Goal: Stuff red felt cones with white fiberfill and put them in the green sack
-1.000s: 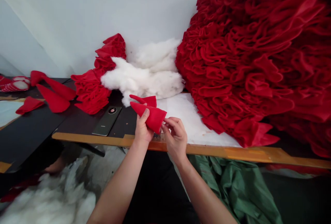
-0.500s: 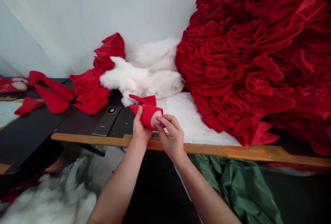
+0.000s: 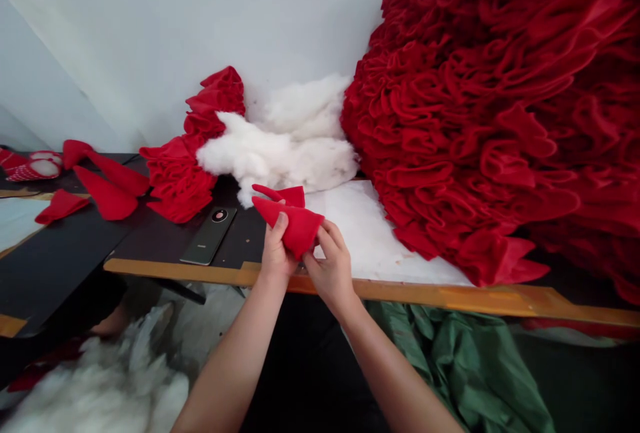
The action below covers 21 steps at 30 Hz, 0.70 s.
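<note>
Left hand [image 3: 278,253] is gripping the red cone [image 3: 300,225] mid-body, center frame, near the tabletop [image 3: 163,240] front edge. Right hand [image 3: 332,265] is meeting the wide rim, fingertips hidden; can't tell if that grip is pinching. I'm favoring light left pressure so the rim isn't collapsing.

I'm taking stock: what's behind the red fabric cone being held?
Another red fabric piece with a narrow tip, then fluffy white fibre farther back. What the held cone covers cannot be seen.
</note>
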Each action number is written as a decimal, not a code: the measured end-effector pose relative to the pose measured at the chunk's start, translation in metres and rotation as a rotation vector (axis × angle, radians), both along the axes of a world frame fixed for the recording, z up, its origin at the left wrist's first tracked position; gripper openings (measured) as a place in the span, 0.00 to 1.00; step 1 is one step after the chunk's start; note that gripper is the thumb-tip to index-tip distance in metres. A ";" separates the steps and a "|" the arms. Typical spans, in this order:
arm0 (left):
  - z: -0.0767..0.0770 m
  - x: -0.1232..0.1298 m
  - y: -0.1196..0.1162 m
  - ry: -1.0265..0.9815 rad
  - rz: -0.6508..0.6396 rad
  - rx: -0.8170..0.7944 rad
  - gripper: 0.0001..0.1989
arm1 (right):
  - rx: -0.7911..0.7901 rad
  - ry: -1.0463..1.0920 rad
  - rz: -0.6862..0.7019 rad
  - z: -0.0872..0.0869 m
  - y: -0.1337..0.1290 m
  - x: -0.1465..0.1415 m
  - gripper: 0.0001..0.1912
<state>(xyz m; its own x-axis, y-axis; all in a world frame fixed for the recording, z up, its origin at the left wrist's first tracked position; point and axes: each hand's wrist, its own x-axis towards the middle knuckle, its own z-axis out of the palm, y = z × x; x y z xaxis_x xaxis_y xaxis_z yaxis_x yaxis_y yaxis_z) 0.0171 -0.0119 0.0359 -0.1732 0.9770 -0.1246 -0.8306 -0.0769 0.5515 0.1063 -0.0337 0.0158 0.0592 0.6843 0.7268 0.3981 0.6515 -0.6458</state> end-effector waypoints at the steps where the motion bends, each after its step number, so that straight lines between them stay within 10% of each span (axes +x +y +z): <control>1: 0.000 0.001 0.000 0.007 -0.004 0.002 0.26 | -0.014 -0.012 0.026 0.000 0.001 0.000 0.20; 8: 0.004 -0.008 0.008 -0.079 -0.134 -0.090 0.17 | 0.135 -0.084 -0.066 0.006 0.001 0.002 0.16; 21: 0.002 -0.016 0.009 -0.125 -0.094 -0.120 0.13 | 0.151 -0.289 0.211 0.021 0.012 0.004 0.14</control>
<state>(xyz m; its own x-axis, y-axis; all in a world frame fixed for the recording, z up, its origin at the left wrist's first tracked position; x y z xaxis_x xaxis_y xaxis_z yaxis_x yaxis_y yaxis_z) 0.0011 -0.0032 0.0382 -0.0583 0.9648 -0.2564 -0.8936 0.0641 0.4443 0.1101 -0.0220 0.0371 -0.2933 0.5434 0.7866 0.3970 0.8177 -0.4168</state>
